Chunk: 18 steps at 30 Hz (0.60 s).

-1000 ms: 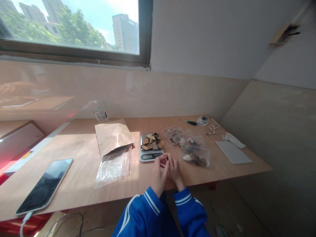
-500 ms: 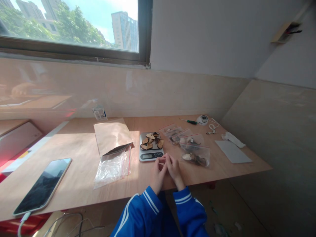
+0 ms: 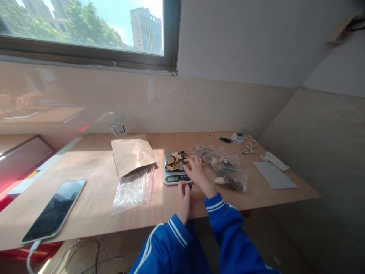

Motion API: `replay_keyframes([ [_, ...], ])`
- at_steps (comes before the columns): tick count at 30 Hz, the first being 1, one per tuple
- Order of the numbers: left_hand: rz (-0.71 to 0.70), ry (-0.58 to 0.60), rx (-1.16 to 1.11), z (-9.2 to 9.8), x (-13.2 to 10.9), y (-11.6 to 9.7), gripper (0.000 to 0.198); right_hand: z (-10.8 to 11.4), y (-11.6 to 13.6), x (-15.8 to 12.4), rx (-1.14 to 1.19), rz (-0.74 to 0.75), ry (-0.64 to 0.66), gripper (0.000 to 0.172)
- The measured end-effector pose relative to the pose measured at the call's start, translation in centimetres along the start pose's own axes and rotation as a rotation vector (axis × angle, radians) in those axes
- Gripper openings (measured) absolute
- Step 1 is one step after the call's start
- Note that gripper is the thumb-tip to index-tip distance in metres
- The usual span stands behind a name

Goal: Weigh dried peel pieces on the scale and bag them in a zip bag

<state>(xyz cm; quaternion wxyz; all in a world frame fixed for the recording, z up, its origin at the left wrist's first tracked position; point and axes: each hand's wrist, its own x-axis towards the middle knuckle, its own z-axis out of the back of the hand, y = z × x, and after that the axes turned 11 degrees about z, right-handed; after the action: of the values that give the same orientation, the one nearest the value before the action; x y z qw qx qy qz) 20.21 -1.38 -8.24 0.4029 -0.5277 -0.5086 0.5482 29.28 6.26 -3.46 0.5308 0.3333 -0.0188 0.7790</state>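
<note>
Right hand [image 3: 197, 172] over brown slices [image 3: 172, 167] on scale [image 3: 167, 180], left hand [image 3: 183, 200] pinching dark piece [image 3: 190, 186]

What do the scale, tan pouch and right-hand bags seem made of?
Scale: likely plastic, being pale and smooth; its grey plate looks metal. Tan pouch: probably paper by its brown colour, perhaps coated, since it shines. Bags: probably thin plastic film, being see-through and glossy.

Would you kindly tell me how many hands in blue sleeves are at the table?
2: the left hand pinches a small dark piece near the front edge of the scale; the right hand is over the scale's right side, by the brown slices.
</note>
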Motion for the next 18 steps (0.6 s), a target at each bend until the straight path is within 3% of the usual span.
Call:
replay_keyframes([
  [4, 0.015, 0.03, 0.019, 0.1, 0.0, 0.0, 0.025, -0.4, -0.3, 1.9, -0.194, 0.034, 0.191, 0.017],
  [8, 0.017, 0.039, 0.036, 0.0, 0.0, 0.0, 0.025, -0.4, 0.0, 2.2, -0.294, 0.098, 0.265, 0.013],
  [12, 0.006, 0.059, 0.024, 0.0, 0.0, 0.2, 0.026, 0.0, 0.4, 2.0, -0.281, 0.141, 0.279, 0.016],
  [18, 0.007, 0.08, 0.0, 0.1, 0.0, 0.3, 0.027, -0.6, -0.2, 2.0, -0.22, 0.098, 0.172, 0.02],
])
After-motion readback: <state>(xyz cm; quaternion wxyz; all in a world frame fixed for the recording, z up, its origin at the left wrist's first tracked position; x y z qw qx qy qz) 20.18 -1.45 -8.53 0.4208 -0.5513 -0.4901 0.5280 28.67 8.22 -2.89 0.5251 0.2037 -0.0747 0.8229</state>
